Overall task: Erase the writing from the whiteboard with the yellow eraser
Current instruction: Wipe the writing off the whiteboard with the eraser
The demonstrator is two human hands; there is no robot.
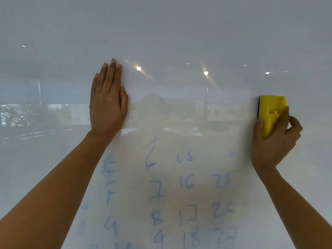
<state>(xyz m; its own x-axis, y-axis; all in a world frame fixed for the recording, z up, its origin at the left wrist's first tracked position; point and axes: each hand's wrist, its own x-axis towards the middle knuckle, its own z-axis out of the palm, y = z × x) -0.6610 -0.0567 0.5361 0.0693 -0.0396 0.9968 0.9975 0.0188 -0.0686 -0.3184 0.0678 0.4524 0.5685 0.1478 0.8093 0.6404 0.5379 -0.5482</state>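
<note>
1. The whiteboard [166, 33] fills the whole view; its upper part is bare of marks, and ceiling lights and a room are seen mirrored in its glossy surface.
2. The left hand [107, 103] is laid flat against the whiteboard, left of centre, with fingers straight, close together and pointed upward; its grip is released and nothing is held in it.
3. Blue writing [156, 194] is found on the lower part of the whiteboard, below the left hand and between the two forearms. Columns of letters and numbers are seen, among them "7", "8", "16" and "18"; the strokes are faint and blurred, and several appear partly smeared.
4. The yellow eraser [271, 114] is pressed upright against the whiteboard, near its right side and above the writing, with a dark pad edge along its left side.
5. The right hand [274, 139] is clenched around the lower half of the yellow eraser, thumb on the left edge and fingers wrapped over the right.
</note>
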